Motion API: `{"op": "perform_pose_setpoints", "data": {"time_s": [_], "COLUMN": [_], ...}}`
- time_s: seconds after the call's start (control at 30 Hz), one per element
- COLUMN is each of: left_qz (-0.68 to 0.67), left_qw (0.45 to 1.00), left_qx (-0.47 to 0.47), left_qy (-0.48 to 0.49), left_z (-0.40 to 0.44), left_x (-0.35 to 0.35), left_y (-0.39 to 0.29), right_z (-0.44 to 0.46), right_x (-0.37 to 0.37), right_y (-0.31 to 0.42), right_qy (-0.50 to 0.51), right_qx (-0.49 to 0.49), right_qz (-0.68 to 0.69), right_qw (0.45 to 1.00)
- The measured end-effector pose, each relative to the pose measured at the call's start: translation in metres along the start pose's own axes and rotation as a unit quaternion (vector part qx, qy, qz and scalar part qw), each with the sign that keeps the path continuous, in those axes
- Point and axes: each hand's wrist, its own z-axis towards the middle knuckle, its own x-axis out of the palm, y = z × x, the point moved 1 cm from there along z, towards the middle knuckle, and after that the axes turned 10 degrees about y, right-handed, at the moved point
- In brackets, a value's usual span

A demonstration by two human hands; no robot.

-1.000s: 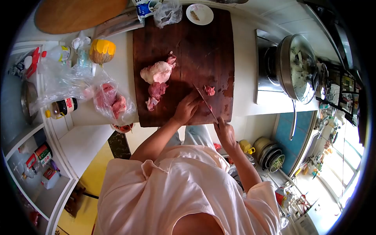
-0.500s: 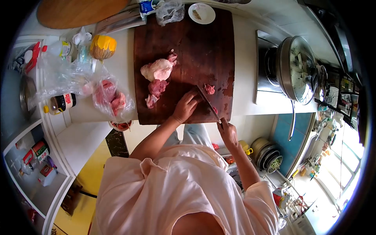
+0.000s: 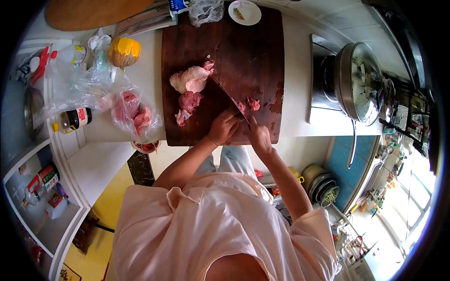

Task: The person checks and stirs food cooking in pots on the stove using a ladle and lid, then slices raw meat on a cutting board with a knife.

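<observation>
My right hand (image 3: 260,136) is wrapped round the handle of a knife (image 3: 227,92), whose long blade slants up and left across the dark wooden cutting board (image 3: 248,51). Close to the blade's left side, my left hand (image 3: 224,127) rests on the board with its fingers bent; whatever lies under them is hidden. A small piece of red meat (image 3: 253,104) sits right of the blade, and another bit (image 3: 241,107) lies against it. Farther left on the board are a large pale, fatty lump of meat (image 3: 189,79) and a redder strip (image 3: 190,100) below it.
A small white plate (image 3: 244,12) stands at the board's far edge beside a crumpled plastic bag (image 3: 206,12). Bagged meat (image 3: 136,112), a partly peeled pumpkin (image 3: 124,52) and a dark sauce bottle (image 3: 75,120) are on the left. A lidded pan (image 3: 358,84) sits on the stove at right.
The knife has moved up and left with my right hand, its tip now reaching near the large lump. My left hand stays about where it was, near the blade.
</observation>
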Motion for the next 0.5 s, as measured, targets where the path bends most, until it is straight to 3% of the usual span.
{"op": "perform_pose_setpoints", "data": {"time_s": [0.2,0.3,0.5], "left_qz": [-0.010,0.016,-0.018], "left_qw": [1.000,1.000,0.999], "left_qx": [0.004,0.021,0.019], "left_qy": [-0.004,-0.008,-0.029], "left_z": [0.003,0.001,0.001], "left_x": [-0.003,-0.005,-0.001], "left_y": [-0.005,-0.004,-0.002], "right_z": [-0.014,-0.046,-0.054], "right_x": [-0.022,-0.037,-0.046], "right_y": [0.003,-0.006,0.010], "right_qy": [0.004,0.013,-0.068], "right_qx": [-0.019,0.068,0.015], "right_qz": [0.034,0.052,0.053], "right_qw": [0.999,0.996,0.996]}}
